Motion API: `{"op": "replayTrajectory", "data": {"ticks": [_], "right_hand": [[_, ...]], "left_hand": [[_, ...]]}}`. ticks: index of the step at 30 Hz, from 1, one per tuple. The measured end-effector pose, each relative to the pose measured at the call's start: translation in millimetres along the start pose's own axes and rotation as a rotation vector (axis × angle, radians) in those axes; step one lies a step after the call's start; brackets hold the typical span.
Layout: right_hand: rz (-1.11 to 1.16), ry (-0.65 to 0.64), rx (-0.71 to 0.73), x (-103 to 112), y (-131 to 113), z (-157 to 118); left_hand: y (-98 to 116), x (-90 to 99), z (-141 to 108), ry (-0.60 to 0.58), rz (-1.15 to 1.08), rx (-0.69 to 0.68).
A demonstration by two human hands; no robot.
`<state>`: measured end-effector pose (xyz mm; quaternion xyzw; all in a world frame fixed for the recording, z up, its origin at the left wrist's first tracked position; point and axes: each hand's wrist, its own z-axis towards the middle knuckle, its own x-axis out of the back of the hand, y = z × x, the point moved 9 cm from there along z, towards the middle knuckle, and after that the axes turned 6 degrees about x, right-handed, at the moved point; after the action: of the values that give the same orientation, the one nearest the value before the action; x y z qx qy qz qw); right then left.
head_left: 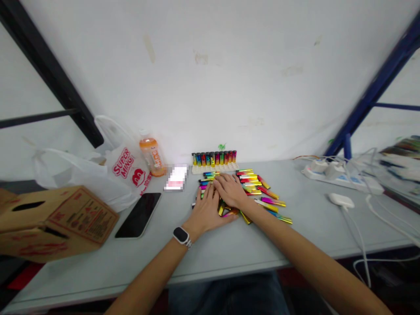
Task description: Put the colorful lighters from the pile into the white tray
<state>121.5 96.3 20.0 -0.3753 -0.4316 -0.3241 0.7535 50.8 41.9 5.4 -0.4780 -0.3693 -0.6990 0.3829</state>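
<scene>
Shiny multicoloured lighters (274, 201) lie in a loose pile on the grey table. My left hand (207, 209), with a smartwatch (181, 235) on its wrist, rests palm down on the pile's left side, thumb stretched to the right. My right hand (230, 190) lies on the middle of the pile, its fingers reaching forward and left, close to the left fingertips. Both hands have extended fingers, and the lighters under the palms are partly hidden. Just behind the pile, a row of upright lighters (215, 159) stands in a white perforated rack (215, 169).
Left of the pile are a black-screened phone (138, 215), an orange drink bottle (152, 157), a white plastic bag (120, 175) and a cardboard box (82, 218). On the right lie a power strip (361, 183), a white charger (341, 200) and cables. A wall (223, 87) rises behind.
</scene>
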Motion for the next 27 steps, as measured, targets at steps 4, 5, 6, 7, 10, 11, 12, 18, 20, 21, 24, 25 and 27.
{"op": "replayTrajectory", "data": {"ticks": [4, 5, 6, 7, 10, 11, 12, 18, 20, 21, 24, 25, 27], "right_hand": [[-0.012, 0.051, -0.012, 2, 1, 13], [-0.010, 0.065, -0.017, 4, 1, 15], [-0.007, 0.081, -0.019, 7, 1, 15], [-0.004, 0.100, -0.017, 10, 1, 15], [-0.001, 0.156, -0.001, 17, -1, 6], [0.001, 0.166, -0.002, 18, -1, 3], [0.004, 0.168, -0.011, 18, 0, 0], [0.059, 0.167, -0.040, 28, 10, -1], [0.081, 0.198, -0.040, 43, 18, -6], [0.088, 0.210, -0.054, 52, 25, -11], [0.075, 0.216, -0.163, 72, 59, -38], [0.061, 0.195, -0.207, 74, 72, -49], [0.035, 0.138, -0.291, 73, 96, -70]], "left_hand": [[-14, 4.5, 11, 0.019, 0.024, 0.018], [-15, 7.2, 12, 0.026, 0.028, 0.016], [-15, 9.8, 13, 0.034, 0.032, 0.011], [-14, 12.0, 12, 0.039, 0.035, 0.003], [-4, 11.9, 10, 0.038, 0.039, -0.033], [0, 9.6, 9, 0.031, 0.039, -0.041], [4, 6.4, 8, 0.022, 0.039, -0.044], [6, 2.4, 14, 0.028, 0.048, -0.029], [11, 10.6, 16, 0.047, 0.041, -0.061], [16, 14.9, 16, 0.057, 0.034, -0.081], [48, 20.3, 17, 0.069, 0.001, -0.169], [62, 17.5, 17, 0.059, -0.012, -0.208], [91, 6.2, 20, 0.032, -0.039, -0.263]]}}
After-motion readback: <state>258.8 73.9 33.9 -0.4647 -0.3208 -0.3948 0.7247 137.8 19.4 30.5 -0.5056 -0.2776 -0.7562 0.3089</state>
